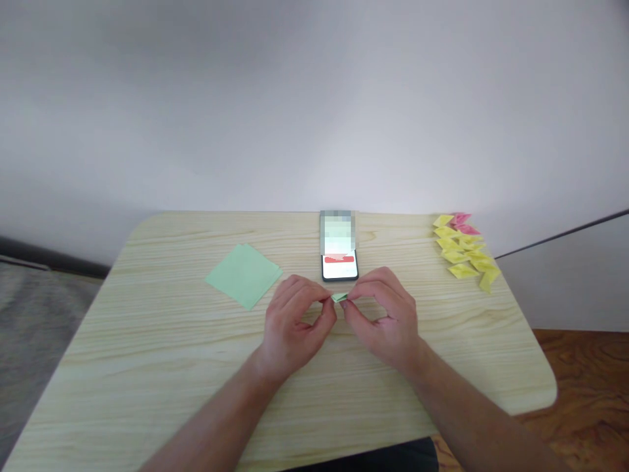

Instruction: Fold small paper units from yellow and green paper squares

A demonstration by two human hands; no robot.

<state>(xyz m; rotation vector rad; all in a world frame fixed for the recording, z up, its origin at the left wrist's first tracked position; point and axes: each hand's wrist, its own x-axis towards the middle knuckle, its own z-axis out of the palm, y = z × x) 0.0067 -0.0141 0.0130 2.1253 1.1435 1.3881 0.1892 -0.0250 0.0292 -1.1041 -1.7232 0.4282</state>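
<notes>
Left hand (298, 322): thumb and forefinger bent into a rounded loop, their tips pinching the left end of the folded green paper (339, 297).
Right hand (384, 316): grasping the same piece at its right end between thumb and forefinger, the other fingers curled behind.
Folded green paper: a small, narrow, matte piece with layered creases and crisp edges, held between the two hands just below the phone (its finer folds are too small to read).
Phone (339, 269): a flat rectangle with rounded corners and a dark rim, its glossy screen lit; a red bar crosses the lower part, and the upper part is blurred into blocks.
Green sheets (244, 276): flat, smooth and pale, stacked slightly out of line, corners showing past one another, near the left hand on its outer side.
Yellow folded pieces (462, 271): pointed, faceted paper shapes clustered toward the counter's right edge, some touching or overlapping.
Pink folded pieces (467, 229): similar pointed forms at the top of that cluster.
Counter (162, 367): pale, wood-grained top with wavy streaks and rounded corners.
Wall (246, 118): plain, smooth and whitish, behind the counter.
Floor (590, 373): reddish-brown, strongly figured wood grain, at lower right.
</notes>
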